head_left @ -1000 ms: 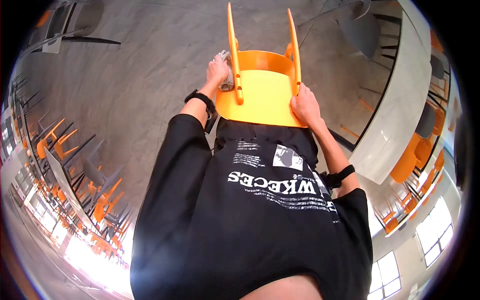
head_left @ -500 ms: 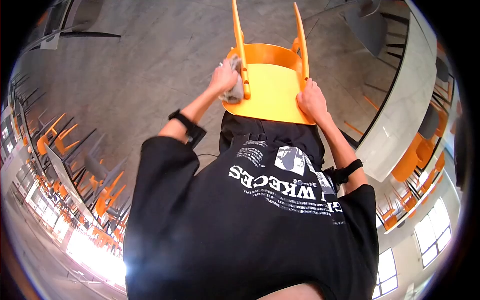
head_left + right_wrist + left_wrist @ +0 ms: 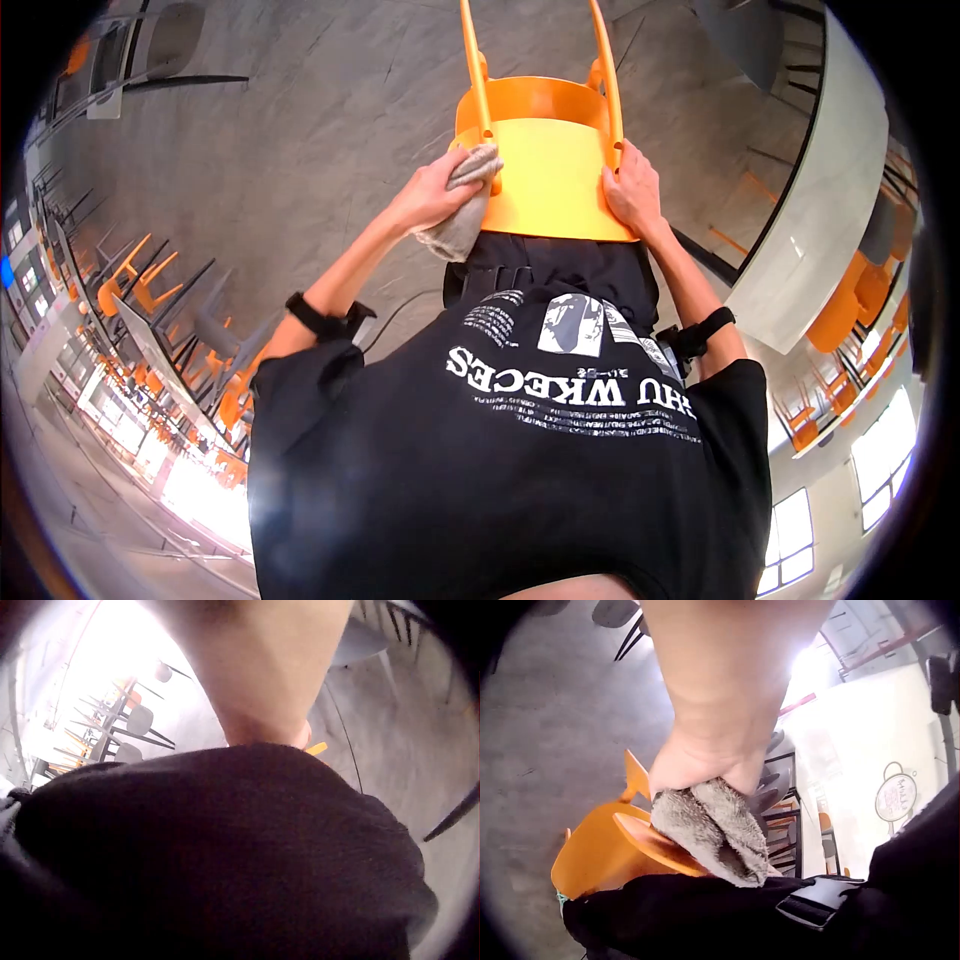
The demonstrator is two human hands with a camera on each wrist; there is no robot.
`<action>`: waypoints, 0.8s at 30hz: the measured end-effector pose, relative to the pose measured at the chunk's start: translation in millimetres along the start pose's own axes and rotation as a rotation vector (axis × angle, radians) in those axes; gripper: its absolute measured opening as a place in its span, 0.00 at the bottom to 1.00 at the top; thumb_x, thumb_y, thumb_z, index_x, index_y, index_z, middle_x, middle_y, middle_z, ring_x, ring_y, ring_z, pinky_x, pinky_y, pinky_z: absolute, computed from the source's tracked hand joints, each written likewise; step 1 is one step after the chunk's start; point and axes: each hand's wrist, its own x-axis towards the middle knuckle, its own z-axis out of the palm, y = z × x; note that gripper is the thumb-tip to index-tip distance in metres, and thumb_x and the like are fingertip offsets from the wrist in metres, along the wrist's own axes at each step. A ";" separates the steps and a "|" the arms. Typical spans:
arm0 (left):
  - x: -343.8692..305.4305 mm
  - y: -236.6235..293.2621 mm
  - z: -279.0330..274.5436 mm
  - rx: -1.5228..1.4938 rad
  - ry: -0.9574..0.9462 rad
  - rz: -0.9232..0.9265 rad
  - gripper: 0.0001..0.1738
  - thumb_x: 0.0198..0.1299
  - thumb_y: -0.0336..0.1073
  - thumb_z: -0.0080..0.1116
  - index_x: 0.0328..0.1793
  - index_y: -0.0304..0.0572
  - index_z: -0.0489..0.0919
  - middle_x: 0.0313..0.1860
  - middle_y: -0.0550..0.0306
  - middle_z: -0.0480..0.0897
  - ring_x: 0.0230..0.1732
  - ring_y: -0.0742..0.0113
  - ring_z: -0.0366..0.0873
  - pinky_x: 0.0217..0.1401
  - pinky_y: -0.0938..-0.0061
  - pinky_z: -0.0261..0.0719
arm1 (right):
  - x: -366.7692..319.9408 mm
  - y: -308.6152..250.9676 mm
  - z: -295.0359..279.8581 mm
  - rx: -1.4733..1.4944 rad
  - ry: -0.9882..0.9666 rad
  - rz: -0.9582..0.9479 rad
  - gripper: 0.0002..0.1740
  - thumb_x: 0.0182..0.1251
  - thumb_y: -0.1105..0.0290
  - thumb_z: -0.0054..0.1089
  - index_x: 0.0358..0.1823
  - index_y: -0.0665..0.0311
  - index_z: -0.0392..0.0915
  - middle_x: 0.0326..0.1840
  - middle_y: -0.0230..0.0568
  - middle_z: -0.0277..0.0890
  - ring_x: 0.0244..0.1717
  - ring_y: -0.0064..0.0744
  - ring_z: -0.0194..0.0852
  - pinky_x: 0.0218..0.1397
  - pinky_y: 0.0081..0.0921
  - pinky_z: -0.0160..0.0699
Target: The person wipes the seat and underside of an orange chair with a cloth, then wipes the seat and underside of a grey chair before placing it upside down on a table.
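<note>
Where the chair [image 3: 545, 185] sits: upturned, its orange seat held against the person's waist, legs pointing away over the grey floor [image 3: 300, 120].
Left hand [image 3: 430, 195]: fingers curled round a grey cloth [image 3: 462, 215], pressing it to the seat's left edge beside a leg.
Right hand [image 3: 632, 190]: closed on the seat's right edge, by another leg.
Beyond: a white counter [image 3: 810, 230].

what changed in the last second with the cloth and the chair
The left hand, gripping the cloth, slid along the side of the orange chair seat toward the person's body. The right hand kept its grip on the seat's other side, and the chair stayed about where it was.
</note>
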 end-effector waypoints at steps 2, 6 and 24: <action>-1.3 24.6 -5.2 0.023 0.015 0.145 0.24 0.60 0.38 0.60 0.63 0.49 0.71 0.50 0.44 0.81 0.52 0.46 0.79 0.54 0.60 0.76 | 2.8 4.8 5.4 0.119 0.012 -0.002 0.30 0.65 0.60 0.50 0.62 0.76 0.63 0.56 0.66 0.72 0.58 0.58 0.71 0.64 0.44 0.67; 28.3 46.8 15.4 0.253 -0.124 0.339 0.25 0.57 0.33 0.62 0.63 0.51 0.71 0.43 0.44 0.81 0.47 0.44 0.79 0.50 0.57 0.76 | 1.4 6.5 7.1 0.187 -0.019 0.024 0.31 0.69 0.57 0.49 0.61 0.78 0.62 0.57 0.68 0.71 0.59 0.58 0.71 0.64 0.45 0.67; 156.9 6.7 58.7 0.647 -0.117 0.347 0.19 0.53 0.26 0.52 0.51 0.53 0.79 0.50 0.48 0.78 0.50 0.44 0.79 0.49 0.58 0.77 | -28.2 22.2 -18.6 0.309 -0.037 0.123 0.28 0.73 0.55 0.45 0.60 0.74 0.67 0.59 0.63 0.72 0.62 0.56 0.67 0.67 0.43 0.64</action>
